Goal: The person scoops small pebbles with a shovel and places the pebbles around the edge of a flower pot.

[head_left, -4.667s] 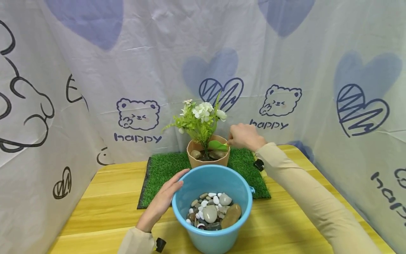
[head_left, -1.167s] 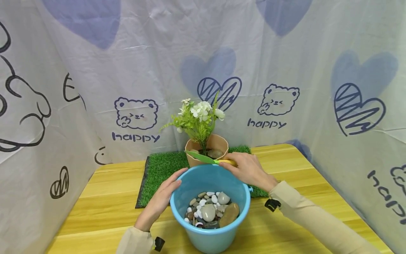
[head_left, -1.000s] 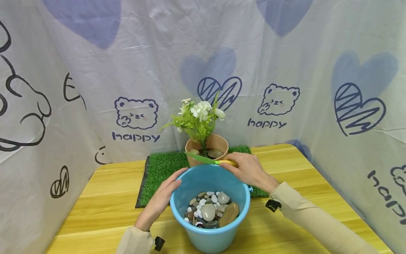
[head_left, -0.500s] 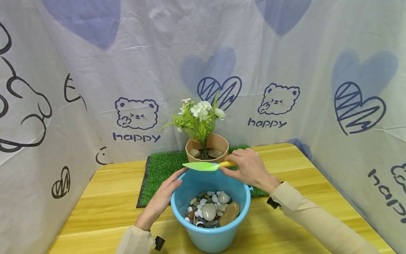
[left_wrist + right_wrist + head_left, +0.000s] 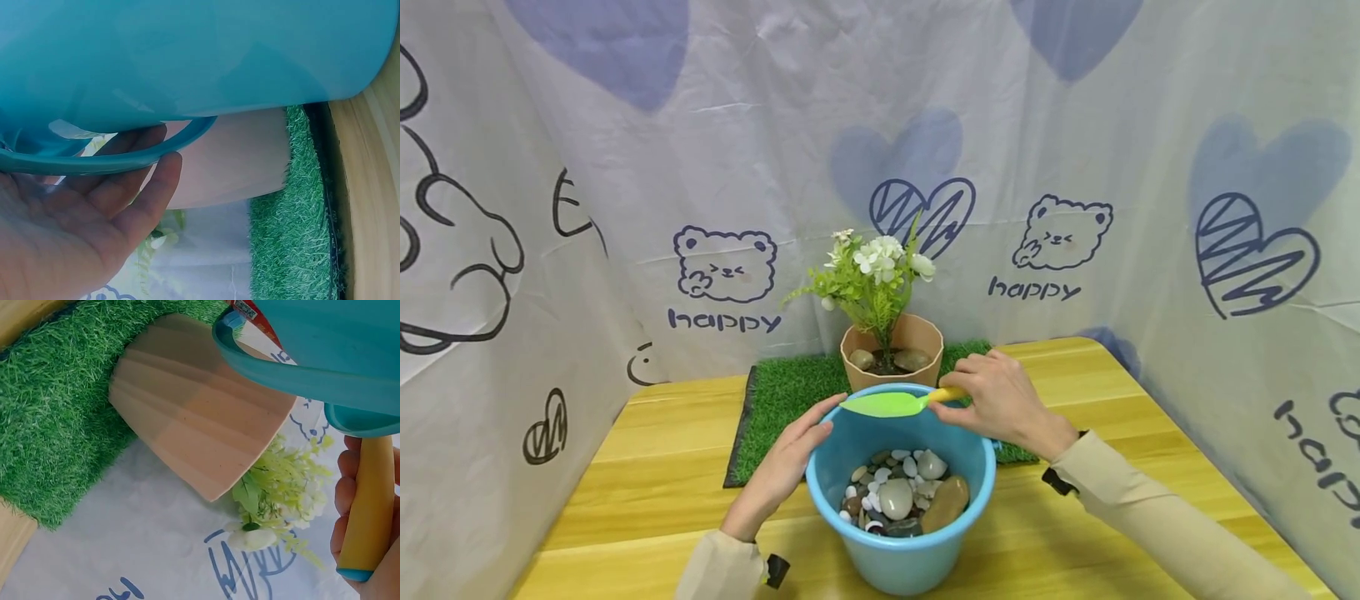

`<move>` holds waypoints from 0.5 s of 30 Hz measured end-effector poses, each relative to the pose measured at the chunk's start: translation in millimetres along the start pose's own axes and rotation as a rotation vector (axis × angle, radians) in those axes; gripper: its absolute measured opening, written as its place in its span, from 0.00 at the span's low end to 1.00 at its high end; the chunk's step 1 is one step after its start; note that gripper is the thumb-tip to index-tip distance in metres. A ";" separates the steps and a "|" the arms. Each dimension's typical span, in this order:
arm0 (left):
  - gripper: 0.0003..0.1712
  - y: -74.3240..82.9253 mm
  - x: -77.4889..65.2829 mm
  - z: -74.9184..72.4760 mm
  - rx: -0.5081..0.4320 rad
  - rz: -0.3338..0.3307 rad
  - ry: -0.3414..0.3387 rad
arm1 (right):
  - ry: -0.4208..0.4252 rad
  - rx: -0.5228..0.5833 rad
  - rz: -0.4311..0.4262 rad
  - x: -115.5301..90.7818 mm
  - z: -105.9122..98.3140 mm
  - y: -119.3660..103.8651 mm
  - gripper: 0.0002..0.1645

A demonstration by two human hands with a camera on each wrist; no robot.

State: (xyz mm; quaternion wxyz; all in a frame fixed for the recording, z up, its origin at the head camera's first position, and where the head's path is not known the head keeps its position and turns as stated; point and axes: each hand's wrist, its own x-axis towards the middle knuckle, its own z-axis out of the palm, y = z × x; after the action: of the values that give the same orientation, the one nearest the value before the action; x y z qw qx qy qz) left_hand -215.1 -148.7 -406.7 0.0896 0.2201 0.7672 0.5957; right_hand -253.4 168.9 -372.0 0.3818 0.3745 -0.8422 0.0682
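Note:
My right hand (image 5: 1000, 398) grips the yellow handle of a small garden trowel (image 5: 887, 405). Its green blade points left, above the far rim of a blue bucket (image 5: 901, 546). White pebbles and larger grey and brown stones (image 5: 897, 500) lie inside the bucket. With fingers round its left rim, my left hand (image 5: 786, 467) holds the bucket; in the left wrist view a curved blue band passes between the fingers (image 5: 165, 178). Behind the bucket stands a peach flowerpot (image 5: 917, 333) with white flowers (image 5: 880, 258), dark soil and two stones. The right wrist view shows the trowel handle (image 5: 369, 506) in curled fingers.
The pot stands on a green turf mat (image 5: 790, 408), which the bucket partly hides. Below is a wooden table (image 5: 647, 483). A white printed curtain (image 5: 737, 167) encloses the back and both sides.
My right hand has drawn the trowel from the pot toward the bucket and lowered it slightly. The blade has turned, showing its bright green face. My left hand stays on the bucket.

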 end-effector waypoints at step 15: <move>0.28 -0.7 1.1 1.4 0.027 -0.016 0.035 | -0.167 0.012 -0.203 2.8 -21.3 3.5 0.20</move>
State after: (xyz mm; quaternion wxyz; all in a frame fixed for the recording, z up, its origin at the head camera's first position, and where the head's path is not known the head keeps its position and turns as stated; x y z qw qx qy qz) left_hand -215.7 -147.1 -407.7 0.0782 0.2046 0.7785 0.5882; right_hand -244.4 178.3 -354.5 0.3130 0.4645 -0.8284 0.0031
